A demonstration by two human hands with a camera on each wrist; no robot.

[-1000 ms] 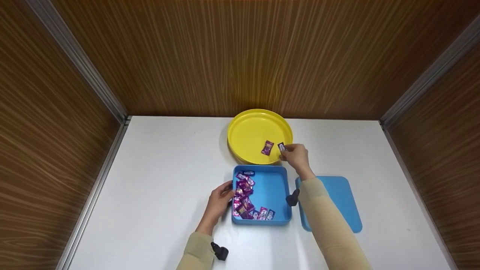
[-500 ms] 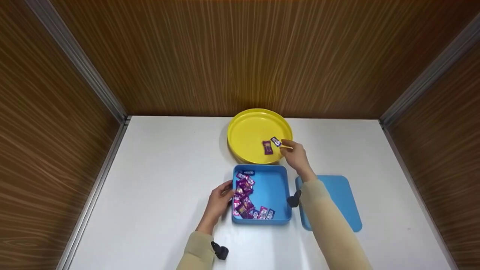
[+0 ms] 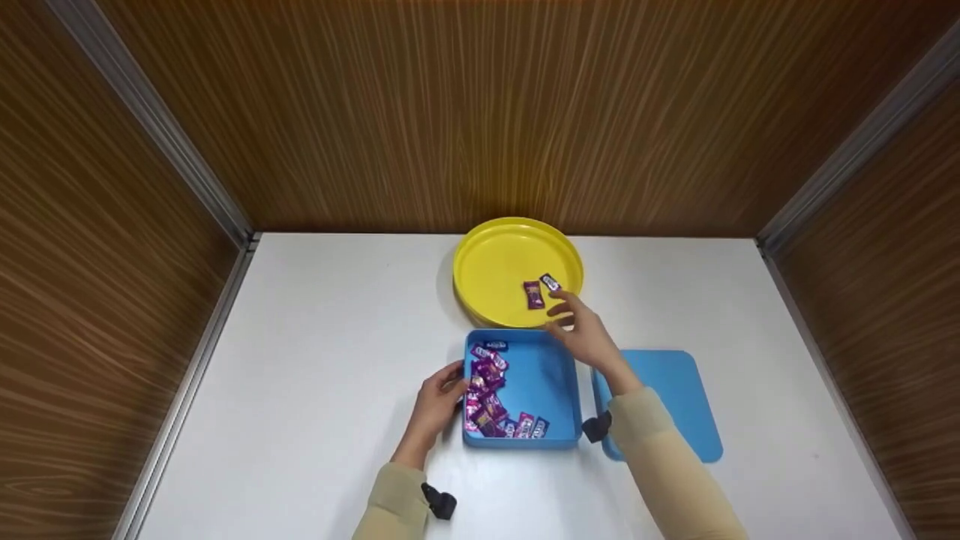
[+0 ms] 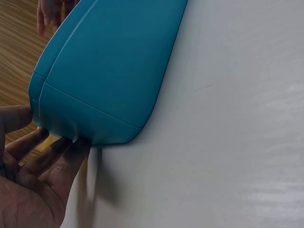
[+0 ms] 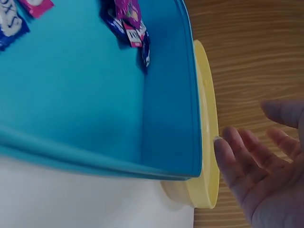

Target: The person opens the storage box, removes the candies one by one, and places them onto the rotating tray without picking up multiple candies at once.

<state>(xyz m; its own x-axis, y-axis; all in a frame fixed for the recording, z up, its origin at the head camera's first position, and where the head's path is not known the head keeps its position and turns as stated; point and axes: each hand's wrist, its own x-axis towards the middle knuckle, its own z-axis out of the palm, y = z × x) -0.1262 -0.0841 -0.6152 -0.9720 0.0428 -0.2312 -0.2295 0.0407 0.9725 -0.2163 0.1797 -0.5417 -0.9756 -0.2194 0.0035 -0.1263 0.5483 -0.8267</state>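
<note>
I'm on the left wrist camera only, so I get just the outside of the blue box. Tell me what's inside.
Observer: Wrapped candies lie in the blue box, mostly along its left side.
Operator: Now report on the yellow plate; I catch only slivers of it.
Observer: The yellow plate has two more candies on it, side by side.
Operator: Check the right hand. I see a few fingers and no palm.
Observer: The right hand is holding nothing; the right wrist view shows its bare palm.
</note>
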